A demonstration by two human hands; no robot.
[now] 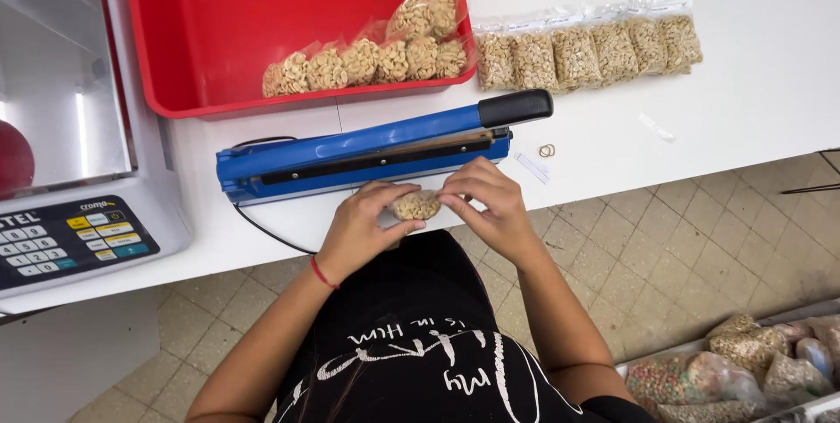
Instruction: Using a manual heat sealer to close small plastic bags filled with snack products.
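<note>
Mid-frame, the left hand point(357, 229) and right hand point(492, 206) both pinch a nut pouch point(416, 205) just below the blue sealer point(367, 153).

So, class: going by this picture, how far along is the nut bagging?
Done, it seems: several filled bags lie in the red tray. In hand: left hand and right hand hold one small bag before the blue sealer. Possibly left: a row of bags on the table.

Both hands point(429, 213) on nut packet point(416, 205)
</note>
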